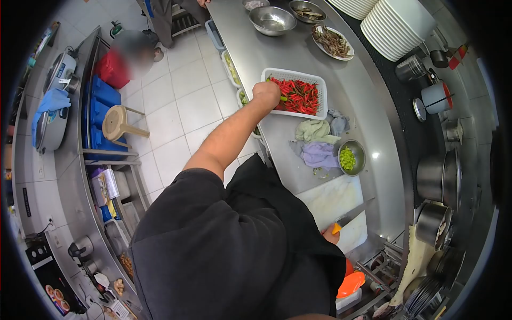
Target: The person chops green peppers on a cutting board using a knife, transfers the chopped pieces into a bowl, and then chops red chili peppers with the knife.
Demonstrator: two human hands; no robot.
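Note:
My left hand is closed at the near rim of a white plastic basket heaped with red chili peppers. A green chili pepper sticks out beside its fingers; the fingertips are partly hidden. Down by my apron, my right hand is closed around the yellow-orange handle of a knife. Its blade lies over a white cutting board. A metal bowl of chopped green pieces stands beyond the board.
Green and purple cloths lie between basket and bowl. Farther along the steel counter are a metal bowl and a plate of dried brown food. Stacked white dishes and pots line the back. Another person stands at the counter's far end.

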